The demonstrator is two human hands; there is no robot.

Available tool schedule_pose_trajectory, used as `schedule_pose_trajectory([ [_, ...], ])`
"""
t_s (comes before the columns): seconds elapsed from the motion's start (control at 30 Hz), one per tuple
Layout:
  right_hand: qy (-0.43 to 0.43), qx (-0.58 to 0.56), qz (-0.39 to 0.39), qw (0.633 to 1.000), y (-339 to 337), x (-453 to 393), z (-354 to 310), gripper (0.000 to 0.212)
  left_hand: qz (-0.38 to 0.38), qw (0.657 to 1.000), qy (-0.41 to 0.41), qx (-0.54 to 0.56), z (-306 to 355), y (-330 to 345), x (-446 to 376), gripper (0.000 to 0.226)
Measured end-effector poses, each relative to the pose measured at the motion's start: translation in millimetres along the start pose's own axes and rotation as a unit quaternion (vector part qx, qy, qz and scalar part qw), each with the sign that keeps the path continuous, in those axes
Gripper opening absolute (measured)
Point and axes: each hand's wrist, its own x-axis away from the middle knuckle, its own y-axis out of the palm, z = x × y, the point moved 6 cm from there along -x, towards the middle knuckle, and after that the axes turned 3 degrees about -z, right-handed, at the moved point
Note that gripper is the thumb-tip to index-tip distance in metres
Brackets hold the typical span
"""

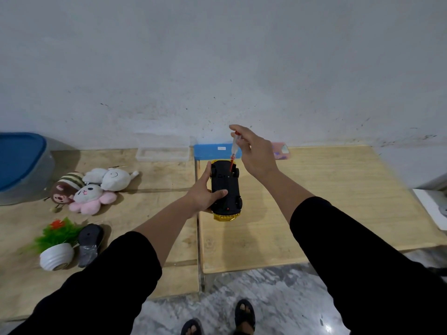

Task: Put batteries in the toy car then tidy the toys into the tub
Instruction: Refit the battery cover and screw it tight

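The toy car [226,189] lies upside down on the right wooden table [338,189], its black underside up and gold body showing at the near end. My left hand [204,192] grips its left side, thumb across the underside. My right hand [254,153] holds a small screwdriver [234,152] with a clear and red handle upright, its tip on the far end of the underside. A grey tub with a blue lid [21,165] stands at the far left. Three plush toys [92,189] lie beside the tub.
A clear plastic box [162,153] and a blue box [212,151] sit against the wall, a pink item [281,151] behind my right hand. A white pot with a fake plant [56,247] and a dark mouse-shaped object [90,243] lie front left. A gap separates the two tables.
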Motion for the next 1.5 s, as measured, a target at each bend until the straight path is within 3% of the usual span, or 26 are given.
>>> schedule_pose_trajectory([
  [0.27, 0.045, -0.029, 0.018, 0.998, -1, -12, -10, 0.012, 0.005, 1.0, 0.006, 0.006, 3, 0, 0, 0.098],
  [0.4, 0.086, -0.105, 0.001, 0.991, 2, -13, -10, 0.02, 0.007, 1.0, 0.016, 0.008, 8, -2, 0, 0.097],
  [0.57, 0.075, -0.198, -0.075, 0.974, 8, -9, -17, 0.029, 0.005, 0.999, 0.027, 0.032, 10, -9, 1, 0.097],
  [0.67, 0.088, -0.231, -0.075, 0.966, 9, -11, -17, 0.021, 0.001, 0.999, 0.026, 0.034, 11, -11, 1, 0.097],
  [0.77, 0.093, -0.233, -0.06, 0.966, 8, -12, -16, 0.005, -0.002, 0.999, 0.021, 0.027, 9, -10, 0, 0.098],
  [0.97, 0.078, -0.243, -0.085, 0.963, 18, -12, -21, 0.024, -0.008, 0.999, 0.022, 0.031, 11, -10, -4, 0.098],
  [1.13, 0.091, -0.231, -0.069, 0.966, 18, -15, -19, 0.007, -0.006, 1.0, 0.02, 0.01, 9, -13, -6, 0.097],
  [1.4, 0.078, -0.245, -0.079, 0.963, 23, -22, -23, 0.024, -0.001, 0.999, 0.029, 0.028, 13, -24, -9, 0.097],
  [1.5, 0.087, -0.259, -0.068, 0.96, 19, -26, -23, 0.017, -0.003, 0.999, 0.032, 0.025, 15, -27, -10, 0.097],
])
